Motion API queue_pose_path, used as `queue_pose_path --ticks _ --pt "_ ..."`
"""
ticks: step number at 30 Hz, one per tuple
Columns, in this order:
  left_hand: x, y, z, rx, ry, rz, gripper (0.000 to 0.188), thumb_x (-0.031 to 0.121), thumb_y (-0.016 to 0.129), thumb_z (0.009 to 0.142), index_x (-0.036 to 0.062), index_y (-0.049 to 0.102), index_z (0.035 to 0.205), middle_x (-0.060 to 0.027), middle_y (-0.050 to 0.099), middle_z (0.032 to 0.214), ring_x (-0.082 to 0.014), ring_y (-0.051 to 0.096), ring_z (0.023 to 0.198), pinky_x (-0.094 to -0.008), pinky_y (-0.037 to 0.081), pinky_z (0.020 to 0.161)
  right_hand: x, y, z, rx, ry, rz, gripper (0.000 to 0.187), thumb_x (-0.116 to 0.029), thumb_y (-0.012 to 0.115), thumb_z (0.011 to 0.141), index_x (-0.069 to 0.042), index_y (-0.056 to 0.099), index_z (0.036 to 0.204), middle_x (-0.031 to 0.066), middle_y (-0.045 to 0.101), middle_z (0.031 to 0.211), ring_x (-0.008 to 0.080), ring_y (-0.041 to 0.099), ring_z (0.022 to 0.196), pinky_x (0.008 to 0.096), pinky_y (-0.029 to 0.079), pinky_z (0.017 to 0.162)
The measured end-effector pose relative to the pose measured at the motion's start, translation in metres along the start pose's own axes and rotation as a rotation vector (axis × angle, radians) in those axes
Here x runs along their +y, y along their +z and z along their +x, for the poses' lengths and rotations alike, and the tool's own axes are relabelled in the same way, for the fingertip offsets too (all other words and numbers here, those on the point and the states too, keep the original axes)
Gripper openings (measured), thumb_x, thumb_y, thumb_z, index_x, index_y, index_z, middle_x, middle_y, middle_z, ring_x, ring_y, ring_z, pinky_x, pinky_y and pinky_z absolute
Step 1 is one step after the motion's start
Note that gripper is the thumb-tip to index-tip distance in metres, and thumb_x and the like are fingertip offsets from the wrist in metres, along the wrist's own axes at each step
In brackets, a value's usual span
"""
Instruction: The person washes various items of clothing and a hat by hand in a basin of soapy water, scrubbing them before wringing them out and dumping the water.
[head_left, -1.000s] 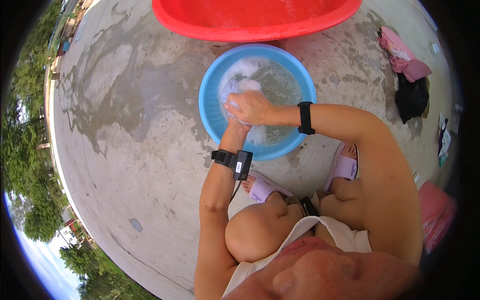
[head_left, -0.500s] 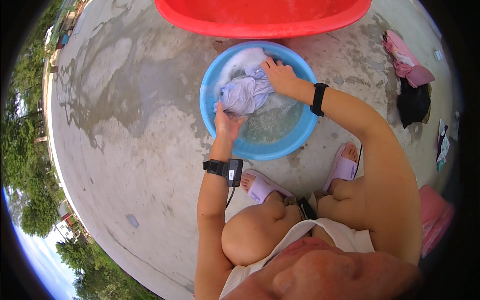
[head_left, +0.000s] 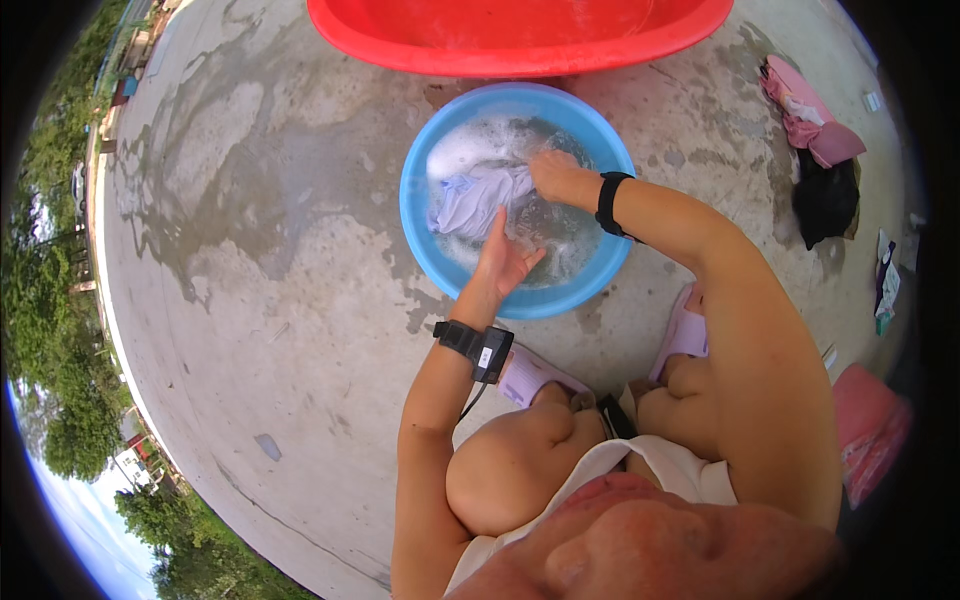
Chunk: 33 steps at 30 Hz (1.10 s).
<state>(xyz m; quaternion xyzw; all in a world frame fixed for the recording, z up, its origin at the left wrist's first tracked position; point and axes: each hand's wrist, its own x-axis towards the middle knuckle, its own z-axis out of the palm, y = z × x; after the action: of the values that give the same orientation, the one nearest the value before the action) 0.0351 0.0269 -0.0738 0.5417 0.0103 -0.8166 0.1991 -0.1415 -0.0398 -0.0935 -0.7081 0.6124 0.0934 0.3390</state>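
Note:
A pale lavender-blue piece of wet cloth (head_left: 478,200) lies bunched in soapy water inside a round blue basin (head_left: 418,238). What sort of garment it is cannot be made out. My right hand (head_left: 562,176) is closed on the cloth's right end, its fingertips hidden at the water. At the near edge of the cloth, my left hand (head_left: 508,264) is open, palm partly up, with one digit reaching to the fabric and the others spread to the right. White foam (head_left: 465,145) floats along the basin's far left side.
A large red tub (head_left: 520,62) stands just beyond the basin. On the concrete floor (head_left: 300,240) to the right are pink clothing (head_left: 808,115), a black cloth (head_left: 826,203) and a small packet (head_left: 886,285). My feet in lilac slippers (head_left: 535,377) are close to the basin.
My left hand has moved right and nearer, its fingers now spread. My right hand has gone lower and nearer with the cloth's end, and the cloth lies more stretched out and deeper in the water.

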Motion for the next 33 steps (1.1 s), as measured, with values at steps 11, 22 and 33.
queue_pose_path --ticks 11,22,33 --pt "0.065 0.019 -0.003 -0.371 0.125 -0.253 0.064 0.058 0.050 0.092 0.0083 0.047 0.132 -0.0125 0.059 0.117 -0.0285 0.059 0.107 -0.0454 0.048 0.094 -0.083 -0.055 -0.082 0.205 -0.428 0.553 0.035 -0.021 0.056 0.080 -0.002 0.055 0.109 0.0240 0.064 0.100 0.0434 0.060 0.095 0.0485 0.046 0.080" --pt "0.029 0.056 -0.007 -0.117 0.340 0.031 0.034 0.022 0.054 0.094 0.0033 0.052 0.123 -0.0111 0.062 0.113 -0.0255 0.063 0.101 -0.0414 0.053 0.085 -0.027 -0.051 -0.028 0.239 -0.127 0.005 0.027 -0.024 0.048 0.088 -0.008 0.071 0.090 0.0187 0.069 0.091 0.0386 0.066 0.084 0.0458 0.052 0.073" --pt "0.026 -0.002 0.010 -0.061 0.453 0.953 0.071 0.031 0.075 0.079 -0.0063 0.044 0.130 -0.0186 0.054 0.124 -0.0273 0.054 0.112 -0.0358 0.043 0.095 0.006 -0.029 0.014 -0.507 0.030 0.489 0.082 -0.033 0.077 0.074 -0.015 0.039 0.144 0.0160 0.057 0.130 0.0333 0.062 0.101 0.0495 0.053 0.084"
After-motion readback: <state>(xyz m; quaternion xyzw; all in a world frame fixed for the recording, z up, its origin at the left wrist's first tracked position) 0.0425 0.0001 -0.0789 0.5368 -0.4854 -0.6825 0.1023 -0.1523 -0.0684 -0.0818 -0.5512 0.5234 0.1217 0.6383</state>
